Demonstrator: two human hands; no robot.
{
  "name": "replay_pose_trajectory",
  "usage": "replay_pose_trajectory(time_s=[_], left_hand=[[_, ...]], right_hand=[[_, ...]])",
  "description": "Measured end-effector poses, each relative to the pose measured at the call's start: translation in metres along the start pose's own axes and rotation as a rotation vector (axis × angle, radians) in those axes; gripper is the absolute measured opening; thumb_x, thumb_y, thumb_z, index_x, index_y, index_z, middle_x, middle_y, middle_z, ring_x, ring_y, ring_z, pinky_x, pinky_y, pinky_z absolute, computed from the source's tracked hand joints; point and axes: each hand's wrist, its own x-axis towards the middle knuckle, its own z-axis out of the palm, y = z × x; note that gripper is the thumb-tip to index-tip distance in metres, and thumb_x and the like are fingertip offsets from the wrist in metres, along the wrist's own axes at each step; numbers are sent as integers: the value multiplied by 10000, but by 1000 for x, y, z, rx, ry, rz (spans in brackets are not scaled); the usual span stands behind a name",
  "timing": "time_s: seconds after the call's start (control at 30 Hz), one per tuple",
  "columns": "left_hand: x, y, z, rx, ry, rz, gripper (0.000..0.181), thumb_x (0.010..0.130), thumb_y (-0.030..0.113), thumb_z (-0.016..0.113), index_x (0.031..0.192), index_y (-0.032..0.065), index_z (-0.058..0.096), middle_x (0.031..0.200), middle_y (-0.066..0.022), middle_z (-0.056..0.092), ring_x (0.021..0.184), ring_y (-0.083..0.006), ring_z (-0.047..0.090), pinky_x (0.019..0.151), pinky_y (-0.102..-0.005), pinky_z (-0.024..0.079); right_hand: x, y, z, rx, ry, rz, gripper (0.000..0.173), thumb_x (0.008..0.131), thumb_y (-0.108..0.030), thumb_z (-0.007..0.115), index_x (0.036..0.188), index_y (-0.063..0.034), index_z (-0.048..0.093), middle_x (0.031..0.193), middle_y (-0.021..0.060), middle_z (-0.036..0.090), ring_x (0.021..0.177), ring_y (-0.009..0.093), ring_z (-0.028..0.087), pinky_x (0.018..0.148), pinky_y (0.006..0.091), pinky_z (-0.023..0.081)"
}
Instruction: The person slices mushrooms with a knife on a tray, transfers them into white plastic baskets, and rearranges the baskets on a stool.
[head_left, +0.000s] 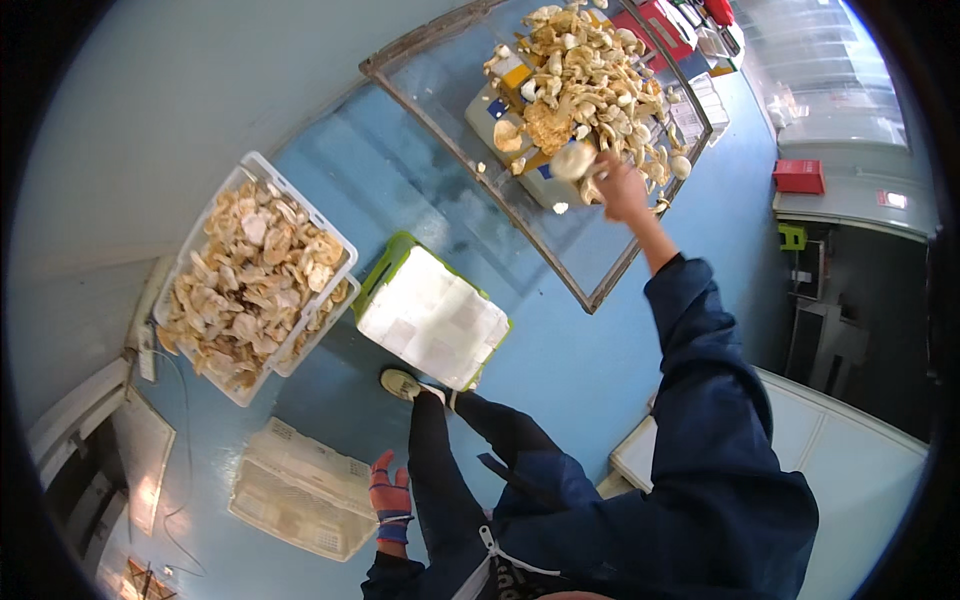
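Observation:
My bare right hand (624, 187) reaches out over a framed clear tabletop (540, 232). A pale, blurred mushroom (573, 160) is in its fingers, beside a large heap of mushrooms (592, 82). Down by my leg hangs my left hand (391, 495), in a red and blue glove, with fingers apart and nothing in it. That hand is next to a translucent plastic crate (296, 491) on the floor; whether they touch, I cannot tell. Just ahead of my feet stands a green crate (375, 281) topped with a white covering (433, 315).
Stacked white crates (341, 236) to the left hold large flat mushroom pieces (255, 277). Grey and yellow boxes (487, 112) show beneath the clear tabletop. A cable (187, 420) runs along the floor at lower left. At right are a red box (798, 176) and white panels (847, 465).

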Motion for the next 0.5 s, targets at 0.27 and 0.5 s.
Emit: replay_pose_trajectory(time_s=[0.27,0.5], left_hand=[[30,68,-80,121,64,102,366,746,89,590,1106,46,534,1073,-152,556,1018,-317,511,889,-368,403],[166,21,-241,90,362,160,914,579,175,766,1342,69,275,1310,-172,361,1193,-322,365,1000,-376,303]], right_hand=[[-31,-15,-63,356,276,-303,516,758,-159,570,1259,-164,447,971,164,606,864,288,598,742,360,467],[-182,-204,42,612,-215,-497,598,696,-57,637,1251,-73,415,1162,162,513,1031,278,527,857,345,433]])
